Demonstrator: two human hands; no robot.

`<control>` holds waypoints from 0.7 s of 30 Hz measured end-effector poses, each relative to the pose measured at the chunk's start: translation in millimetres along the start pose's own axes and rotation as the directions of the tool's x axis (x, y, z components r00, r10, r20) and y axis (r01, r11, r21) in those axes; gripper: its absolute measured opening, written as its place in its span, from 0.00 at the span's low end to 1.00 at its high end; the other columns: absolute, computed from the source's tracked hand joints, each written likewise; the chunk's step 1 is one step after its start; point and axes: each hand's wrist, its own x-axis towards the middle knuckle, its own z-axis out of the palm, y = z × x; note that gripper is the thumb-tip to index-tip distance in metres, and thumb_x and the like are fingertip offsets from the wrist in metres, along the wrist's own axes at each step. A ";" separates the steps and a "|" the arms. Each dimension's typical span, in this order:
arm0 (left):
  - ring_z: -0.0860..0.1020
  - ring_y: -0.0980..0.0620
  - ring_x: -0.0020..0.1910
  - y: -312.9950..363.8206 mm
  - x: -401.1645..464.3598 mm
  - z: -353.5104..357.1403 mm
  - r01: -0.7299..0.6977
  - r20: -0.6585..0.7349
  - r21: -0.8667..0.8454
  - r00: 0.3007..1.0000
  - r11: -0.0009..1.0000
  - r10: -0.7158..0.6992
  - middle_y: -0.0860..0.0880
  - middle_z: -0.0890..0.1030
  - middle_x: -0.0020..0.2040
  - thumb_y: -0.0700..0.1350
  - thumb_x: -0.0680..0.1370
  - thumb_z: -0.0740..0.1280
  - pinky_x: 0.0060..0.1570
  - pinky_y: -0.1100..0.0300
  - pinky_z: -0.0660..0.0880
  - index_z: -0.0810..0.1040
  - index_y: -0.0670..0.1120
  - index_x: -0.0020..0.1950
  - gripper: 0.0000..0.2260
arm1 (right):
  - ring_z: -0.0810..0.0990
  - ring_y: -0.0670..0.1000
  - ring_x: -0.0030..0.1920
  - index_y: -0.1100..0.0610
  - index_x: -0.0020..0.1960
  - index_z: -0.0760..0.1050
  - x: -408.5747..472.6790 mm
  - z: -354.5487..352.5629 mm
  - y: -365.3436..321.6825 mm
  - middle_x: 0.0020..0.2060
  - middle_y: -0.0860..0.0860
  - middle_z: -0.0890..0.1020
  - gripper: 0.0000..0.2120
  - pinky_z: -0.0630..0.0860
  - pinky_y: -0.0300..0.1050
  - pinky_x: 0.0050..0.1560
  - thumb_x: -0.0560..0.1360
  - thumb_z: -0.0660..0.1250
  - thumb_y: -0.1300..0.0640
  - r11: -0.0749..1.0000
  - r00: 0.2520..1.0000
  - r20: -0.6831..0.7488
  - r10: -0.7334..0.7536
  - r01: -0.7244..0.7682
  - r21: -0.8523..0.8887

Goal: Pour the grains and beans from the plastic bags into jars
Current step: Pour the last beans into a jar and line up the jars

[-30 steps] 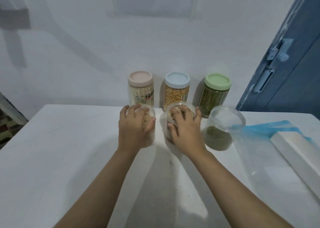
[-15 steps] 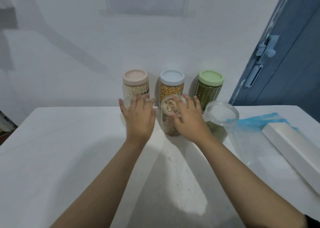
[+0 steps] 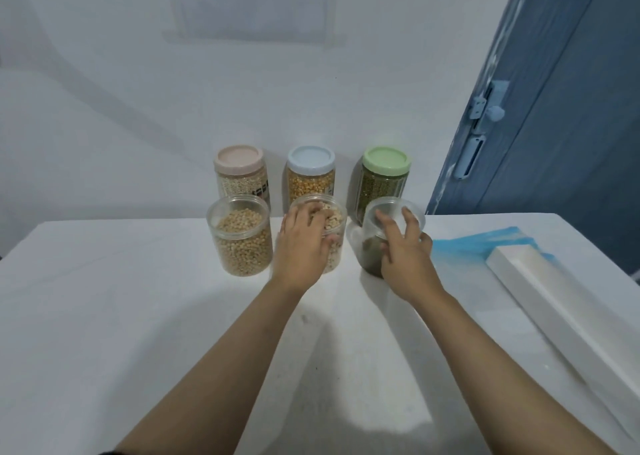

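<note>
The left hand grips the open middle jar of pale beans; the right hand clasps the green-bean jar at three o'clock; the soybean jar stands at nine o'clock.

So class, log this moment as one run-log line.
left hand: grips middle open jar | right hand: on green-bean jar, grip unclear | left open jar: free | back row: lidded

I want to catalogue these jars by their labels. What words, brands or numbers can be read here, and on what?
Nothing can be read.
Pink-lidded jar: a label with dark and red marks at its lower right, too blurred to read.
Blue-lidded jar: a small label at its right edge, too small to read.
Nothing else shows any text.
</note>
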 end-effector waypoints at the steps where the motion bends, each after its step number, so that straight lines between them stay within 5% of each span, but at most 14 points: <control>1: 0.62 0.43 0.74 1.4 0.0 0.2 0.010 0.002 -0.002 1.000 1.000 -0.010 0.45 0.69 0.70 0.47 0.79 0.67 0.72 0.43 0.63 0.73 0.46 0.69 0.18 | 0.52 0.67 0.75 0.41 0.78 0.56 3.9 -0.3 0.8 0.79 0.49 0.45 0.26 0.64 0.62 0.71 0.83 0.54 0.59 1.000 1.000 0.006 -0.018 0.018 -0.004; 10: 0.55 0.43 0.77 22.3 -9.2 -0.5 0.090 -0.027 0.067 0.996 0.994 -0.088 0.46 0.66 0.74 0.45 0.82 0.62 0.75 0.36 0.45 0.71 0.47 0.72 0.18 | 0.59 0.68 0.73 0.40 0.79 0.53 4.5 -1.8 0.8 0.80 0.52 0.44 0.29 0.65 0.63 0.72 0.82 0.58 0.55 0.994 0.994 0.002 -0.106 0.106 -0.039; 16: 0.59 0.37 0.75 60.4 -44.1 4.7 0.031 -0.151 -0.133 0.987 0.991 -0.051 0.41 0.70 0.72 0.44 0.78 0.57 0.72 0.34 0.58 0.73 0.45 0.69 0.20 | 0.55 0.62 0.76 0.46 0.80 0.53 -40.5 -27.0 29.2 0.80 0.55 0.48 0.30 0.57 0.57 0.75 0.82 0.60 0.53 1.000 0.994 -0.103 0.022 -0.024 -0.020; 21: 0.67 0.40 0.69 116.1 -89.8 28.5 -0.077 -0.203 -0.259 0.979 0.963 0.023 0.42 0.73 0.66 0.39 0.76 0.62 0.71 0.43 0.63 0.76 0.41 0.65 0.17 | 0.52 0.59 0.77 0.45 0.79 0.56 -86.2 -58.4 67.9 0.80 0.52 0.50 0.26 0.52 0.54 0.77 0.83 0.58 0.49 0.991 0.992 -0.060 0.110 -0.114 -0.074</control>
